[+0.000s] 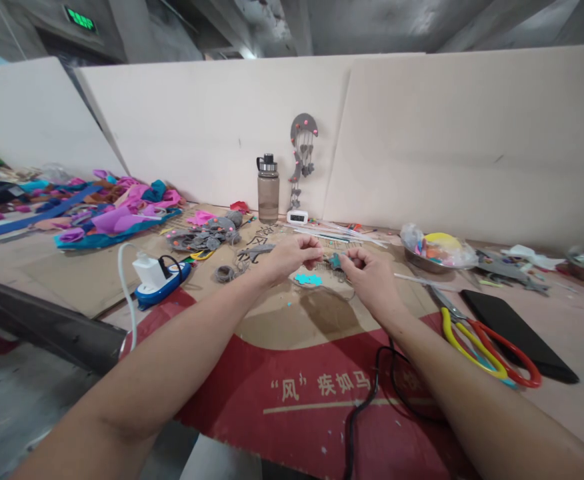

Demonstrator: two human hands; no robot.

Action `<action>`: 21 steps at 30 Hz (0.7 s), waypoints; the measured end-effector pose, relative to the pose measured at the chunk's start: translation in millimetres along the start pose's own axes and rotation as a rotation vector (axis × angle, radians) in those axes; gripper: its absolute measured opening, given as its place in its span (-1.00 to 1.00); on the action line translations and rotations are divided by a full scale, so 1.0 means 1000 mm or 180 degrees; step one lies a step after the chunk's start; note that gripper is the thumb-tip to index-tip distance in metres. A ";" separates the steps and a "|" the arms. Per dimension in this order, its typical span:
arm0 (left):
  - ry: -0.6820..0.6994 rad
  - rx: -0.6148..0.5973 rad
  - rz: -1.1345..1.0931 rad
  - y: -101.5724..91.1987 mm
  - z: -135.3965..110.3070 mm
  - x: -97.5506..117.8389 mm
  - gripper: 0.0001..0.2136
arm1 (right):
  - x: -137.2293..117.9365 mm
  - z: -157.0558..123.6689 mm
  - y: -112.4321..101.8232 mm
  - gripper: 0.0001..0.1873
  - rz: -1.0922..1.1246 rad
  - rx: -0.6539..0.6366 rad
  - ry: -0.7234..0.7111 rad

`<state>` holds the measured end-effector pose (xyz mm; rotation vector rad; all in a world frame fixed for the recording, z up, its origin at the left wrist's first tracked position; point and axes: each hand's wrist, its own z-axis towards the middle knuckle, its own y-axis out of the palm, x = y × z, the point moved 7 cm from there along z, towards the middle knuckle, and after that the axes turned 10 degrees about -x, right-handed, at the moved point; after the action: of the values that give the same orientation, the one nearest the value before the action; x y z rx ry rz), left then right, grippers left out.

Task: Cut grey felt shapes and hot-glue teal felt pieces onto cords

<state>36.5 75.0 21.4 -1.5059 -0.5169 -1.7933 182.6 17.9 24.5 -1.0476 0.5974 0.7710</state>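
R hand (369, 277) pinches small grey-teal piece (335, 261); L hand (295, 257), just beside, has fingertips together, on what I can't tell. Step: prob. fine work on piece; next needs steady grip.

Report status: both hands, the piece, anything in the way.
Right hand pinching small teal piece. Left hand close by, its hold unclear. Turquoise pieces lying below. Black cable beside right forearm.
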 end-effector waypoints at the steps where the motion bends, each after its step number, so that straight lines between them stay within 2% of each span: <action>1: 0.0010 0.0040 -0.0021 -0.001 0.000 0.000 -0.92 | 0.000 0.000 0.000 -0.71 -0.0012 -0.0010 0.0008; 5: 0.0018 0.0206 -0.0057 -0.005 0.001 -0.002 -0.97 | 0.000 -0.001 0.000 -0.71 -0.0036 -0.0007 0.0010; 9: -0.0006 0.0170 -0.0173 -0.004 0.001 -0.001 -0.91 | 0.002 -0.001 0.000 -0.71 -0.0014 0.0003 0.0001; 12: -0.0203 0.0111 -0.0224 -0.003 0.001 -0.005 -0.89 | 0.003 0.000 0.001 -0.71 0.0004 -0.0014 0.0003; 15: -0.0360 0.0148 0.0159 -0.005 0.000 -0.008 -0.82 | 0.004 0.000 0.001 -0.71 -0.0008 -0.0027 0.0007; 17: -0.0297 0.0192 0.0435 -0.005 0.000 -0.006 -0.75 | 0.003 0.000 0.001 -0.71 0.0002 -0.0024 0.0008; 21: -0.0129 -0.0104 0.0304 0.005 0.000 -0.004 -0.78 | 0.002 -0.001 0.001 -0.71 0.0032 -0.0040 0.0009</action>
<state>40.7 72.7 17.2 -1.5657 -0.4300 -1.7084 183.5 18.0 21.9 -1.0580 0.6013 0.7829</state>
